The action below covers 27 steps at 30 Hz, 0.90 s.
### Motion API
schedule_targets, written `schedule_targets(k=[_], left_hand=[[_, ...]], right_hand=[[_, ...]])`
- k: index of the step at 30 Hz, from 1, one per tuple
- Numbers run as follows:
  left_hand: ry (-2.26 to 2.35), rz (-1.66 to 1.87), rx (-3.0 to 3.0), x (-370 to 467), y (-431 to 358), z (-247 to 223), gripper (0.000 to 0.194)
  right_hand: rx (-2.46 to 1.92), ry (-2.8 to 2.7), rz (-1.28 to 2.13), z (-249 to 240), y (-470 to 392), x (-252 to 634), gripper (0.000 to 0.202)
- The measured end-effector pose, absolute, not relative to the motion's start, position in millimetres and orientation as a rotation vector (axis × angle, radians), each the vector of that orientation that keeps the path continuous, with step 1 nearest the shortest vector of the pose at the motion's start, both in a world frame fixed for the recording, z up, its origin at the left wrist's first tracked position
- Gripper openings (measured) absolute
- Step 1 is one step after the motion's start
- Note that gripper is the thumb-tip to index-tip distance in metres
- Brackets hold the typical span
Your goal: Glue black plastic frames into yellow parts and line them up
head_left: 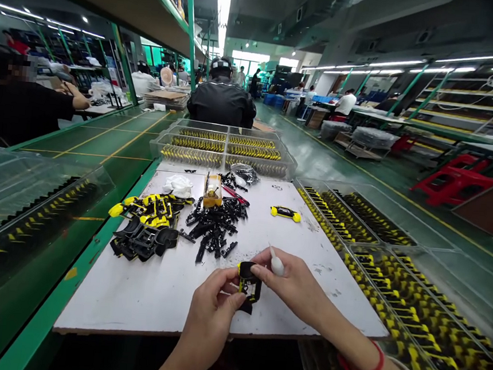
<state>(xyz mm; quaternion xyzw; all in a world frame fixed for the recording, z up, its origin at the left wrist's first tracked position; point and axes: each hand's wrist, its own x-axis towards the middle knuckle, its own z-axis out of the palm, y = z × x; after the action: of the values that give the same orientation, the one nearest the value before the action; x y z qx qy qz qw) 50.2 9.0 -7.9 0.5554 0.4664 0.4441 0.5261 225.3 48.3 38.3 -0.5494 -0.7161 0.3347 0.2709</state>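
Near the front of the white board, my left hand (pixel 214 309) is closed around the lower left of a black-and-yellow plastic part (pixel 249 289), an open frame with dark curved ends. The thumb and index finger of my right hand (pixel 296 281) pinch its upper end. A small white dropper bottle (pixel 277 265) with a thin pointed tip is tucked among the right hand's fingers, its tip pointing up and away from the part. My fingers hide some of the part. A similar yellow-and-black piece (pixel 286 213) lies by itself farther back on the right.
Black small parts (pixel 215 222) are heaped mid-board beside yellow frames (pixel 153 208) and dark curved pieces (pixel 142 240). Behind them are an orange box (pixel 212 190), white tissue (pixel 178 186) and red-handled tweezers (pixel 236 195). Clear trays (pixel 379 248) of finished-looking pieces flank the board. A person (pixel 222 96) sits ahead.
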Motion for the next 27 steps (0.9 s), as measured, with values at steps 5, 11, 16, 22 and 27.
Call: schedule_targets(k=[5, 11, 16, 22, 27], left_hand=[[1.102, 1.043, 1.109, 49.9, 10.9, -4.9, 0.019], [1.043, 1.073, 0.897, 51.7, 19.6, -23.6, 0.039], [1.060, 1.061, 0.992, 44.2, 24.0, -32.6, 0.063], [1.163, 1.026, 1.135, 44.5, 24.7, -29.2, 0.084], [1.263, 1.057, 1.246, 46.7, 32.0, -34.4, 0.061]], right_hand=[[-1.566, -1.936, 0.954, 34.6, 62.4, 214.0, 0.016], [-1.705, -2.047, 0.966, 30.5, 83.2, 204.0, 0.012], [-1.766, -2.204, 0.769, 29.6, 93.4, 191.7, 0.010], [-1.771, -2.225, 0.741, 19.2, 106.1, 180.9, 0.009], [-1.703, -2.210, 0.874, 20.8, 113.1, 181.3, 0.010]])
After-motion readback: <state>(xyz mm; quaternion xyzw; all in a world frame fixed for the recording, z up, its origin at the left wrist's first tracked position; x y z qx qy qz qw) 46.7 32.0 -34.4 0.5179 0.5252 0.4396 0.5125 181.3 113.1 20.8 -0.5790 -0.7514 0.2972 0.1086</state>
